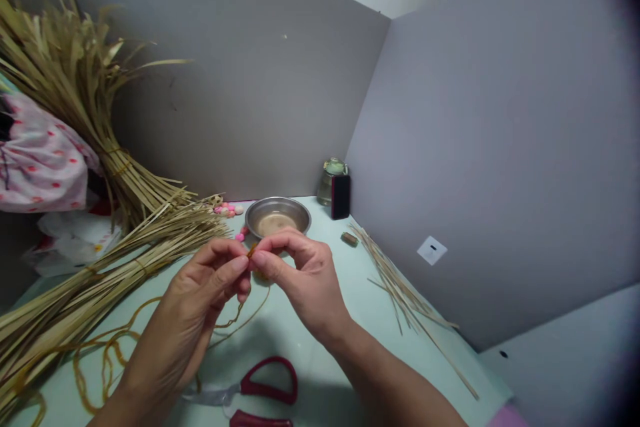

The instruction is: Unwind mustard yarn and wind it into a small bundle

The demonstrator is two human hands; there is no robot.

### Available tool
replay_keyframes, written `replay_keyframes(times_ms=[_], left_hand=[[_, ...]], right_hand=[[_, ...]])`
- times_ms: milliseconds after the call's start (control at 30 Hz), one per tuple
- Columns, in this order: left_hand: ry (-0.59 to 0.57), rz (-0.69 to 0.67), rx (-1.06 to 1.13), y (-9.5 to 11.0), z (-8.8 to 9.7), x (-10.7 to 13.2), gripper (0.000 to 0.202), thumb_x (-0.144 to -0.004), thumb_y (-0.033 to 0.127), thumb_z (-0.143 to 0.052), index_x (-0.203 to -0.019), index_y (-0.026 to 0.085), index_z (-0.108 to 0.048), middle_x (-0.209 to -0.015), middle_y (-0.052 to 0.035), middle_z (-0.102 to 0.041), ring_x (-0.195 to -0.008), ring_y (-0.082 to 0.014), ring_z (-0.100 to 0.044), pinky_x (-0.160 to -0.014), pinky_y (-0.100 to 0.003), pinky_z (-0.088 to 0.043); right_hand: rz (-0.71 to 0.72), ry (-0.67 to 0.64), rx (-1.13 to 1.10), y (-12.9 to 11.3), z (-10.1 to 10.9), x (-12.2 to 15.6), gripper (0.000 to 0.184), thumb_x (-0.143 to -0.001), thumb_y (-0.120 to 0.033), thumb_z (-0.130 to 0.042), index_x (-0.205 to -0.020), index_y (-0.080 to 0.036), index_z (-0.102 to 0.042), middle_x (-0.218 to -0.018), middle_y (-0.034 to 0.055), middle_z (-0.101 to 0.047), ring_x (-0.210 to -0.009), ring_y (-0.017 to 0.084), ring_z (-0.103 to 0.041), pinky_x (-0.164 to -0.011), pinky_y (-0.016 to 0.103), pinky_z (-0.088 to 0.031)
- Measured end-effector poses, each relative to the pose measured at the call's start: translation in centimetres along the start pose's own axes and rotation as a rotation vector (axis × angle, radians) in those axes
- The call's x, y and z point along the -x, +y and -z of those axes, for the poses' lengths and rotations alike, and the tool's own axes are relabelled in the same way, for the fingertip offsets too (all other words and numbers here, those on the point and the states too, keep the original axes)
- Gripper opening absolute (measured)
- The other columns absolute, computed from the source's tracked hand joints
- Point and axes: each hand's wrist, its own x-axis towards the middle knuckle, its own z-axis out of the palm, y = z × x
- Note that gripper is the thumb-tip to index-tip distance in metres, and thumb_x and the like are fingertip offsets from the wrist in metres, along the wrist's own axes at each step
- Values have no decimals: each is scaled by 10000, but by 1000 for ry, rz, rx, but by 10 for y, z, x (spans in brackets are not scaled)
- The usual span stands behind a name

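Head view: cord [252,250] (partly hidden) in both hands [193,300] [309,280]

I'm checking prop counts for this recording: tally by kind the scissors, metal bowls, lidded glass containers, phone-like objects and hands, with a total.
Scissors: 1 pair
Metal bowl: 1
Lidded glass container: 1
Phone-like object: 1
Hands: 2, left hand and right hand
Total: 6
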Motion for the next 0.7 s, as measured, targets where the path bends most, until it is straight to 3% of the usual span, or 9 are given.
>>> replay_keyframes(times_ms=[133, 333, 567, 700], left_hand=[[13, -4, -3, 1, -2, 2, 153, -773, 331, -833, -803, 244, -711, -680, 60, -644, -607, -87, -562, -552, -136, -490], [-23, -21, -28, 1, -2, 2, 131, -795, 334, -808, -789, 249, -709, -660, 58, -631, -606, -96, -547, -542, -149, -488], [-46, -2, -54, -2, -3, 1, 178, -751, 379, -852, -778, 248, -734, -632, 59, -646, -570, -87, -551, -538, -154, -480], [-21, 25, -20, -2, -1, 1, 192, -721, 384, -879, -770, 250, -751, -598, 64, -636, -535, -77, -537, -511, -141, -465]], right_hand=[[-63, -22, -61, 2, 1, 1, 74, -789, -246, -778, -806, -192, -730, -785, -4, -679, -752, 146, -593, -739, 288, -486], [36, -13, 15, -1, 2, 2, 63, -787, -208, -783, -743, -198, -739, -800, -2, -677, -829, 161, -607, -829, 304, -472], [-16, -11, -34, 2, 5, 0, 84, -806, -236, -777, -748, -195, -734, -759, -5, -659, -754, 150, -603, -776, 307, -499], [-66, -115, -178, 6, 6, -1, 123, -821, -268, -791, -937, -229, -786, -845, -1, -677, -743, 137, -627, -756, 296, -534]])
